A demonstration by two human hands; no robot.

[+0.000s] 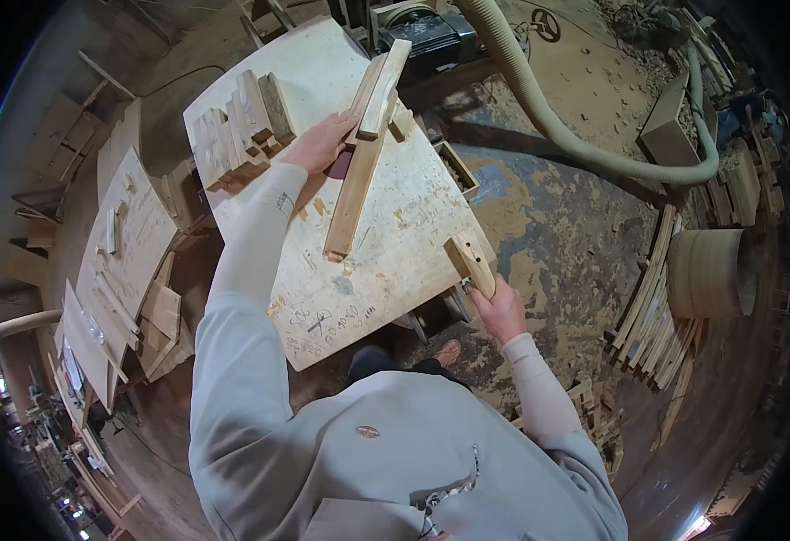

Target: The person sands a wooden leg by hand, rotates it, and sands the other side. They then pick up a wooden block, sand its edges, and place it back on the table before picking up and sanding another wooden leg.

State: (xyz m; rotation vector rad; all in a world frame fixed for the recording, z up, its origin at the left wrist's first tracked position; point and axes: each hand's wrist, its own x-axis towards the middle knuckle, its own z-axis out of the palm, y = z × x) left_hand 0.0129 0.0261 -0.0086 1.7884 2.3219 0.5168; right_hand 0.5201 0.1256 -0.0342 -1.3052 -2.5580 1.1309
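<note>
I'm clamping my left hand (323,142) on the long wood strips (365,149) mid-frame on the worktop (386,261), right hand (500,311) gripping a short block (469,261) at its lower-right edge; stiff, probably light stuff.

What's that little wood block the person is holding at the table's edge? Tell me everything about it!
The small wood block is pale, bare timber, short and chunky, with a dark round hole in its upper face. It tilts up over the near right edge of the table. The right hand grips its lower end; nothing else visibly touches it.
</note>
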